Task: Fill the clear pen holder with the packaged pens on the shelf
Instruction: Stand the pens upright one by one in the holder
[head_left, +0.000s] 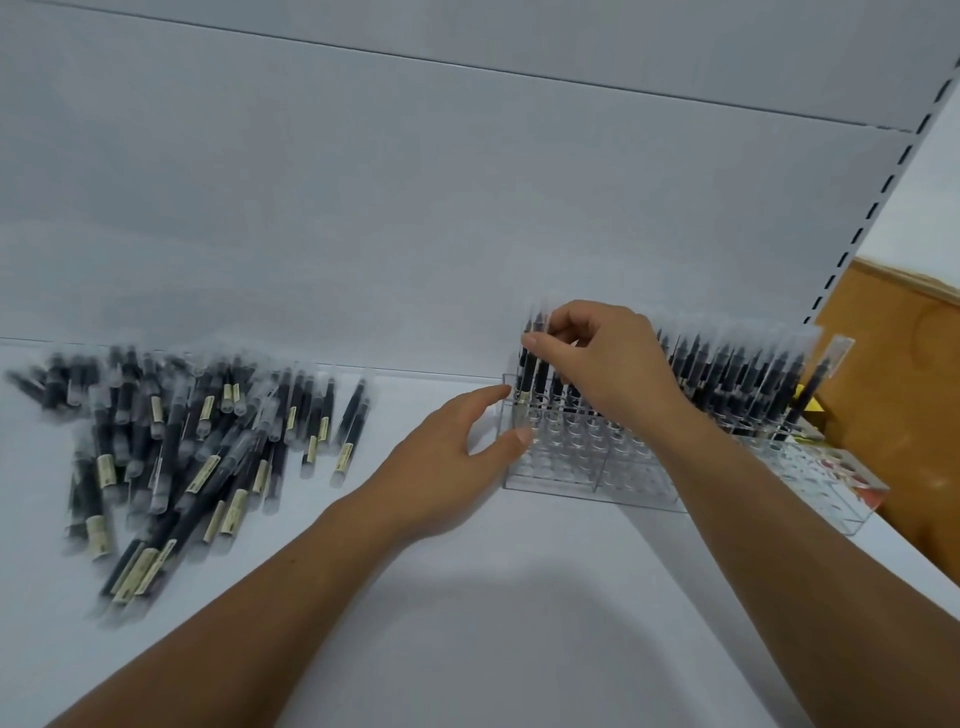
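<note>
Shelf: I work on a plain white shelf (467, 597) with a white back panel (415, 182) behind it; it reads slightly bluish in this light.
Room: a slotted white upright (852, 249) runs up the right edge, with an orange-brown wooden surface (898, 353) beyond it.
Pen holder: the clear pen holder (592, 478) stands on the shelf at right, against the back panel; its back rows are full of upright pens, its front holes open.
Loose pens: a heap of packaged pens (171, 457) lies well to the left.
Labels: each sleeve carries a cream label, but the print is too blurred to read.
Right hand: my right hand (602, 364) has its fingers (535, 343) pinched on one packaged pen (530, 374), upright at the holder's back left corner.
Left hand: my left hand (447, 462) rests with fingers spread apart, the thumb touching the holder's left front.
</note>
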